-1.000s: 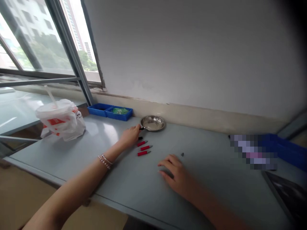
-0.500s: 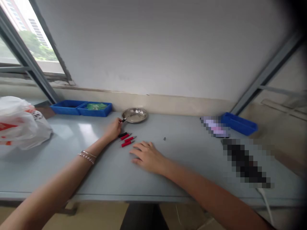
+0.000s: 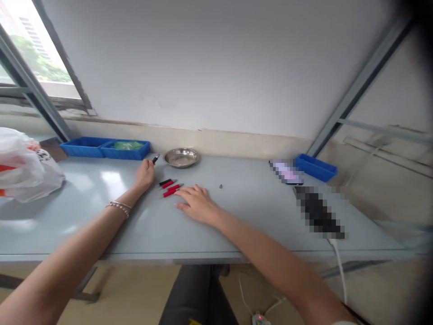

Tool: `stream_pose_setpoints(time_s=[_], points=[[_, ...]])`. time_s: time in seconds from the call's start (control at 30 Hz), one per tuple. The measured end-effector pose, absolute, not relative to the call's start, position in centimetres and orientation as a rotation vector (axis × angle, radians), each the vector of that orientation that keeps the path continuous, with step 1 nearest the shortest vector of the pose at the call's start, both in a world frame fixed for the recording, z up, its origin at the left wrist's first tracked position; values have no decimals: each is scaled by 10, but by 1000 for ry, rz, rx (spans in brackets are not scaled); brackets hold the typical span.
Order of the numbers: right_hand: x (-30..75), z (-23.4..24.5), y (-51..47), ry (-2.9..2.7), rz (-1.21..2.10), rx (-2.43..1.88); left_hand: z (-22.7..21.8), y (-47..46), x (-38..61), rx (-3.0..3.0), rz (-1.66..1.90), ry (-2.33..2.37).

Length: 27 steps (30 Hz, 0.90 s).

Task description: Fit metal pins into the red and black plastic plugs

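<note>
My left hand [image 3: 146,174] is closed around a black pen [image 3: 156,159], its silver tip pointing up and away from me. It is just left of a round steel dish [image 3: 181,158]. In front of the dish, several pens lie side by side on the table: a black pen [image 3: 165,182] and red pens [image 3: 169,192] with silver tips. My right hand [image 3: 196,204] rests palm down with fingers apart, holding nothing. Its fingertips reach the tip end of the nearest red pen; whether they touch it I cannot tell. Right of this hand lies a tiny dark piece [image 3: 221,186].
Two blue trays [image 3: 126,151] stand at the back left, one with a green packet inside. A white plastic bag [image 3: 30,164] sits at the far left. Right are a phone [image 3: 287,173], another blue tray [image 3: 316,168] and a blurred dark object [image 3: 318,212] with a white cable.
My left hand has drawn the black pen leftward, away from the dish. My right hand has come slightly closer to the red pens. The camera view has shifted too.
</note>
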State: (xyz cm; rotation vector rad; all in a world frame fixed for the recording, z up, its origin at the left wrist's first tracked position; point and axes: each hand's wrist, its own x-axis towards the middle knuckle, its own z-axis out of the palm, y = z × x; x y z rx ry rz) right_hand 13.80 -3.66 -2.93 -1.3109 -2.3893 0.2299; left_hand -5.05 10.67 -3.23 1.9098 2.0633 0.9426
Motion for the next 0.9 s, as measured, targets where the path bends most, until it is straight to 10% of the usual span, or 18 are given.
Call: stream_pose_setpoints(time_s=[0.9], points=[[141,-31,-31,-2483,163,-1571,-44,120,-44,2018,979,2078]])
